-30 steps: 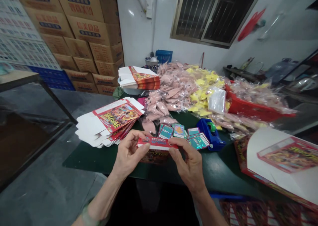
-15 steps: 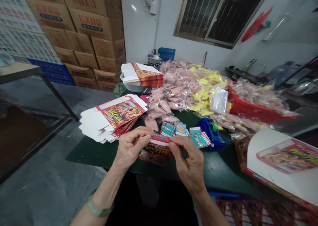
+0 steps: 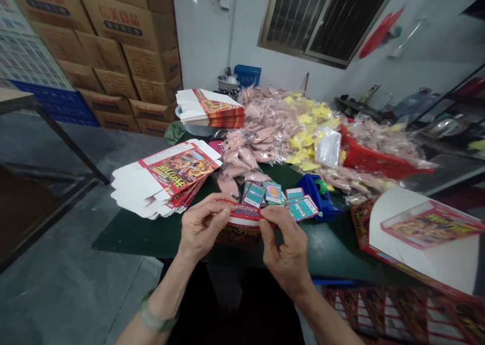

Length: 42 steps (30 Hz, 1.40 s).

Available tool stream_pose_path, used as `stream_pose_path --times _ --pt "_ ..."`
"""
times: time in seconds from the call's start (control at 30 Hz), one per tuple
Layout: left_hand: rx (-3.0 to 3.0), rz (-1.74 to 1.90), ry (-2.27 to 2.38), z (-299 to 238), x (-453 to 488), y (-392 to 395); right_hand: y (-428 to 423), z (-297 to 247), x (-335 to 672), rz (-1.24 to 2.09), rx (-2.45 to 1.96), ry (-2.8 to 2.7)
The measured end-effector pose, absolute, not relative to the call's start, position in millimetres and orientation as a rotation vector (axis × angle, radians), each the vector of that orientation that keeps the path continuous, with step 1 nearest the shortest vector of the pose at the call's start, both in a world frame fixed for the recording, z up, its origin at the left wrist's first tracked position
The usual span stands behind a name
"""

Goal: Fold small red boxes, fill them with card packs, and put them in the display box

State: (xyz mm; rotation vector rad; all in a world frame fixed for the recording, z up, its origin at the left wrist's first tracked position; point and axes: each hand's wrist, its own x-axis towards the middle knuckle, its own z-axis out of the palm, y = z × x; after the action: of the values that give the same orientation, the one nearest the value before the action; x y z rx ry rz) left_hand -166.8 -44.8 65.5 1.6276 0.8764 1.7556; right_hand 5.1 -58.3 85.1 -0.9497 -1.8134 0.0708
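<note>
My left hand (image 3: pixel 200 229) and my right hand (image 3: pixel 286 249) both pinch a small red printed carton (image 3: pixel 242 218) above the near edge of the dark green table (image 3: pixel 147 236). Fingers of each hand are curled over the carton's top flap, left hand at its left end, right hand at its right end. Just beyond the carton lie several small teal cards (image 3: pixel 278 198). A fanned stack of flat red-and-white cartons (image 3: pixel 162 178) lies to the left.
A blue tape dispenser (image 3: pixel 318 196) sits right of the cards. Pink and yellow packets (image 3: pixel 280 128) are heaped behind, beside a red tray (image 3: pixel 379 160). Another carton stack (image 3: pixel 210 112) stands farther back. Printed sheets (image 3: pixel 428 244) lie at right. Brown boxes (image 3: pixel 113 47) are stacked at left.
The hands have kept hold of the red carton and worked its top flap over; the carton now sits slightly higher and more folded. The view shifted a little.
</note>
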Motion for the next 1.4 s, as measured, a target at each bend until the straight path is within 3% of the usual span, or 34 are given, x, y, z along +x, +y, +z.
stream_pose_path --times 0.33,0.97,1.4 --pt "1.884 1.635 0.833 77 -174 -44 -64 87 -3 0.004 -0.983 -1.758" --pt "1.656 1.777 0.798 68 -163 -77 -77 95 -16 -0.021 -0.966 -1.79" --pt "2.152 1.414 0.792 107 -191 -46 -65 87 4 0.083 -0.946 -1.796"
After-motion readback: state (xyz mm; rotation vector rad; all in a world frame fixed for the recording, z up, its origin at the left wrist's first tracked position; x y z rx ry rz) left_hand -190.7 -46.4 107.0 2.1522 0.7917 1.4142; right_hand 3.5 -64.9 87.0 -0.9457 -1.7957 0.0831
